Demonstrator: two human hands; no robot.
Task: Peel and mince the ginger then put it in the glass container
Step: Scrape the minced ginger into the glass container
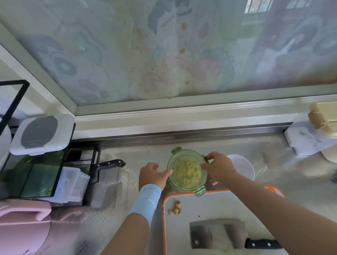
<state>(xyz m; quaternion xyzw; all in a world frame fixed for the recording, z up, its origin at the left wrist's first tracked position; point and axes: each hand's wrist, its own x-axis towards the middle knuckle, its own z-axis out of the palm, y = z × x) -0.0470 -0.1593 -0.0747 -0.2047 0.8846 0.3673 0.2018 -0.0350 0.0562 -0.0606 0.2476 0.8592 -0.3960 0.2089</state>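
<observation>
The glass container [186, 153] stands on the table [268, 148] with both your hands at it, and it is the landmark for everything below. The minced ginger [186, 174] lies inside it as a pale yellow heap, and green clips stick out from its rim on the far, right and near sides. It is not clear whether a lid sits on top.

Your left hand [152, 176] is at the container's left side. One digit is stretched out with its tip against the wall, and the other fingers are loosely bent and hold nothing. A light blue wristband [147, 201] sits on that wrist. Your right hand [221, 168] is at the container's right side, its fingers curled over the rim and pinching it by the right-hand clip.

Just nearer to you than the container lies an orange-edged cutting board [212, 207], and the near clip overlaps its far edge. A few ginger scraps [175, 208] lie on the board, near and slightly left of the container. A cleaver [217, 234] lies flat further toward you, its black handle pointing right.

A white bowl [243, 167] sits just right of the container, partly hidden by your right hand. A black-handled knife [110, 163] lies well to the left of the container.
</observation>
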